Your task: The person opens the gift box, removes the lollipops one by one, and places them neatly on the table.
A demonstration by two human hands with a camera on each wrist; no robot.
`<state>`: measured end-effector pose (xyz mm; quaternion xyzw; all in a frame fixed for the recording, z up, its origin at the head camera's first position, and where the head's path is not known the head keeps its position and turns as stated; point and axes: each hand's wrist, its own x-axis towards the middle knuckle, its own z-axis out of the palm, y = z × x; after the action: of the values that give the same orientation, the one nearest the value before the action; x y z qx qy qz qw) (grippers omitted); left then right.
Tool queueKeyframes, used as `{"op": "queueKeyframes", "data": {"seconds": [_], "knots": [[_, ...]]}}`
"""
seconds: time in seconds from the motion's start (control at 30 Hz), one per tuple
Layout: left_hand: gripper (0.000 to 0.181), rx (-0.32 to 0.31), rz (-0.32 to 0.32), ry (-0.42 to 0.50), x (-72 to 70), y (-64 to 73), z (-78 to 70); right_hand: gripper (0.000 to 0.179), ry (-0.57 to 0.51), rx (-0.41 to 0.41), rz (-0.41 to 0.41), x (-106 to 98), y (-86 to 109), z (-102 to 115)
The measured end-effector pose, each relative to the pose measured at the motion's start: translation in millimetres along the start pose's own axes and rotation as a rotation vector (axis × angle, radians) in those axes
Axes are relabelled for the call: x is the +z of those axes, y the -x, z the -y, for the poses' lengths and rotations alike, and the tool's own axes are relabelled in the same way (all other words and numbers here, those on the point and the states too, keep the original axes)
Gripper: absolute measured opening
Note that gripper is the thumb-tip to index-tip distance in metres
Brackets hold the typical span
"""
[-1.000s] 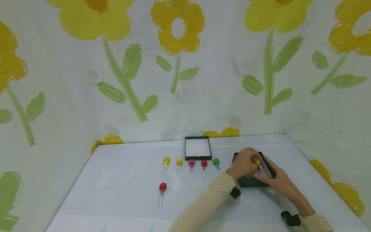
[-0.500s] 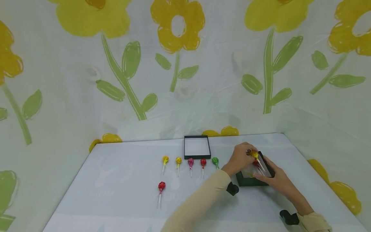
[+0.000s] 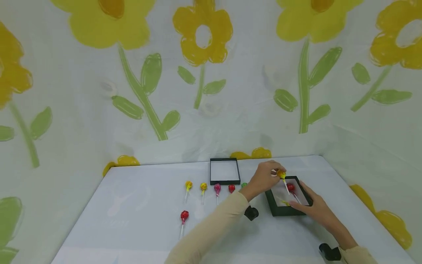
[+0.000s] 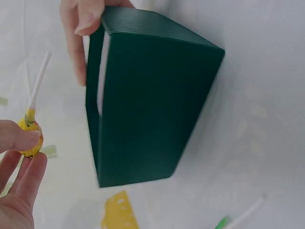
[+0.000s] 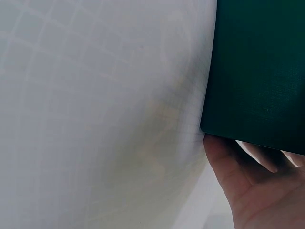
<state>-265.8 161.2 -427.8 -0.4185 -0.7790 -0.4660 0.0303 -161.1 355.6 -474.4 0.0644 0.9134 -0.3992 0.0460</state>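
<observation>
My left hand (image 3: 265, 176) pinches a yellow lollipop (image 3: 282, 175) by its candy head, above the left part of an open dark green box (image 3: 288, 211). In the left wrist view, thumb and fingers close around the yellow wrapper (image 4: 33, 123), and the white stick points up. My right hand (image 3: 316, 208) grips the box at its right side, thumb over the near rim and fingers along the outer wall. Inside the box lie a red lollipop (image 3: 291, 188) and a bit of yellow wrapper (image 3: 285, 202). The right wrist view shows this hand (image 5: 257, 191) at the box's lower edge.
A shallow black-edged lid (image 3: 225, 182) lies at the table's back. In front of it runs a row of lollipops: two yellow, a pink (image 3: 217, 188), a red (image 3: 232, 188) and a green (image 3: 244, 184), partly behind my left arm. Another red lollipop (image 3: 184, 215) lies nearer.
My left hand has lifted the yellow lollipop out of the box and moved left with it, uncovering the red lollipop inside. The right hand stays at the box.
</observation>
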Motion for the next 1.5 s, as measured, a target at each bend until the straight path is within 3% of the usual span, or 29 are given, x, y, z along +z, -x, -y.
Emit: {"op": "queueKeyframes", "data": {"seconds": [0.47, 0.57, 0.7, 0.93, 1.23, 1.5], "knots": [[0.02, 0.112, 0.075, -0.081, -46.4, 22.1, -5.7, 0.1, 0.036, 0.039, 0.013, -2, 0.6, 2], [0.021, 0.089, 0.11, -0.057, -54.4, 31.5, -5.5, 0.099, 0.025, 0.019, 0.01, -2, 2.0, 0], [0.022, 0.049, 0.166, -0.014, -58.5, 45.0, -7.1, 0.099, 0.028, 0.018, 0.015, -4, 3.0, -5], [0.021, 0.082, 0.214, -0.026, -68.4, 61.7, -9.9, 0.099, 0.008, 0.005, 0.014, -4, 1.0, -4], [0.023, 0.095, 0.198, -0.078, -81.4, 80.1, -10.5, 0.099, 0.005, 0.012, 0.02, -3, -1.7, -4], [0.022, 0.093, 0.201, -0.043, -91.2, 91.7, -10.0, 0.097, 0.003, 0.015, 0.025, -3, -1.6, -3]]}}
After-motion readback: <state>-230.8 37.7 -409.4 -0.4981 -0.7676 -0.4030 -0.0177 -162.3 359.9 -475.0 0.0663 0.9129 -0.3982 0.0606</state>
